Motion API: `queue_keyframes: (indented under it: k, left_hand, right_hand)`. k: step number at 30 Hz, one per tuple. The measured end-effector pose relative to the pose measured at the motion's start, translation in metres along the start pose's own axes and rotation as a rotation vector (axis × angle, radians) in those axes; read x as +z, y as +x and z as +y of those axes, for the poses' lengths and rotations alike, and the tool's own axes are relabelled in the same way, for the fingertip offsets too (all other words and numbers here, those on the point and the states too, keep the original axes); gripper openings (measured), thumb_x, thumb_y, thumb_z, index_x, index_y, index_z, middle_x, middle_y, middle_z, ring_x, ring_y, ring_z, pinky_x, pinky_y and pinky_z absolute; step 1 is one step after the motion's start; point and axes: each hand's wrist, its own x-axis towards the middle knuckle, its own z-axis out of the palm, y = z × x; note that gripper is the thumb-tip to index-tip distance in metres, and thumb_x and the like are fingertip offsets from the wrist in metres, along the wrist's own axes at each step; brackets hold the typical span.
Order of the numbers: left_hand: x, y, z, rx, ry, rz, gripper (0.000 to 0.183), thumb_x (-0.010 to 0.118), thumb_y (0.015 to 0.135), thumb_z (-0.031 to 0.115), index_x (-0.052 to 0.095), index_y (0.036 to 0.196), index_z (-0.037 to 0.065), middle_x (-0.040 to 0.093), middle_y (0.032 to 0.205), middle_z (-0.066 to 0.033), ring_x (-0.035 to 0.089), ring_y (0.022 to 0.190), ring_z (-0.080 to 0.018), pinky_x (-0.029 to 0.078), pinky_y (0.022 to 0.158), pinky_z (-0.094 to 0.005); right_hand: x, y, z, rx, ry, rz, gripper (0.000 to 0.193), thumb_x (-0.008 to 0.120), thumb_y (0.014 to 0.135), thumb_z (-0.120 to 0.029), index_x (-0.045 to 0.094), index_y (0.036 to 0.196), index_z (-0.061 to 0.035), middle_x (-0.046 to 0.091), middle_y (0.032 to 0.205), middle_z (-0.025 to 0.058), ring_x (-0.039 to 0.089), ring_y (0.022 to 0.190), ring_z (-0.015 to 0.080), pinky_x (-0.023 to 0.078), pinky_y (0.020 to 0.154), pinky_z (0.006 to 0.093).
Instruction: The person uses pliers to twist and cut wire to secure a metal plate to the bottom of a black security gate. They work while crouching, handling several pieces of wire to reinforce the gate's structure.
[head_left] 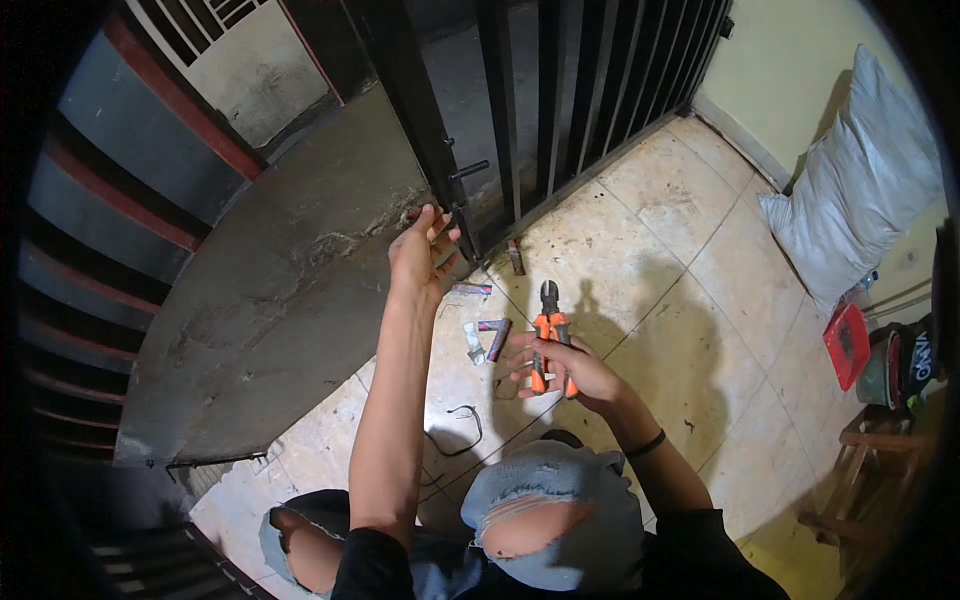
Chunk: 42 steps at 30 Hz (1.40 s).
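Observation:
My right hand [575, 372] is wrapped around the orange and grey handles of diagonal cutting pliers [552, 328], jaws pointing away from me. My left hand [425, 250] reaches to the lower edge of the black metal gate [425, 130], beside its slide bolt [468, 170]. Its fingers are curved and apart, and I can make out nothing between them. Below the hands, small blue and red tubes [498, 340] lie on the tiles with a clear and white wrapper [472, 343]. A dark bent cord [470, 440] is on the floor near my knee.
A grey panel [270, 290] with a rough, dirty surface spreads to the left, beside red-edged bars [120, 190]. At the right, a stuffed white sack [860, 180] leans on the wall above a red dustpan [846, 345]. A wooden stool [865, 480] stands nearer.

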Motion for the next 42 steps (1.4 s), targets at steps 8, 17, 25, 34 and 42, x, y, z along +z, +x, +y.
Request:
queue_keyframes:
  k: [8,17,25,34,42]
  left_hand:
    - [0.006,0.008,-0.016,0.354,0.328,0.164,0.03,0.065,0.101,0.033,0.076,0.097,0.006,0.077,0.091,-0.0037,0.07,0.063,-0.0169,0.053,0.064,-0.0373]
    - [0.005,-0.003,-0.011,0.563,0.757,0.279,0.038,0.063,0.103,0.032,0.075,0.099,-0.003,0.077,0.092,-0.008,0.07,0.061,-0.0189,0.054,0.057,-0.0315]
    - [-0.01,-0.099,0.044,1.029,1.493,-0.038,0.028,0.072,0.094,0.036,0.073,0.095,0.007,0.069,0.079,-0.0124,0.069,0.063,-0.0302,0.052,0.06,-0.0417]
    - [-0.09,-0.136,0.185,1.906,1.858,0.622,0.071,0.083,0.083,0.038,0.054,0.146,0.023,0.045,0.155,-0.0074,0.034,0.151,-0.0283,0.015,0.121,-0.0492]
    - [-0.109,-0.116,0.203,1.802,1.711,0.618,0.082,0.085,0.082,0.043,0.048,0.151,0.023,0.021,0.166,-0.0172,0.013,0.157,-0.04,0.018,0.12,-0.0553]
  right_hand:
    - [-0.012,-0.004,0.006,0.024,-0.036,0.068,0.044,0.051,0.109,-0.032,0.054,0.139,0.0007,0.068,0.106,0.0136,0.071,0.099,0.0238,0.063,0.084,0.045]
    - [0.005,0.019,-0.024,-0.054,-0.161,0.172,0.037,0.057,0.107,-0.033,0.065,0.124,-0.0012,0.069,0.093,0.0088,0.07,0.082,0.0168,0.06,0.068,0.0327]
    - [0.01,0.047,-0.006,-0.034,-0.251,0.219,0.033,0.053,0.108,-0.031,0.063,0.121,-0.0023,0.067,0.093,0.0056,0.069,0.085,0.0161,0.059,0.069,0.0335]
    - [0.085,0.136,0.025,-0.364,-0.775,0.593,0.041,0.06,0.098,-0.029,0.054,0.12,0.006,0.065,0.108,0.0323,0.063,0.106,0.0497,0.047,0.094,0.0553]
    - [0.14,0.206,0.017,-0.344,-0.569,0.784,0.038,0.058,0.09,-0.022,0.055,0.108,0.0115,0.061,0.107,0.0343,0.06,0.107,0.0508,0.046,0.097,0.0545]
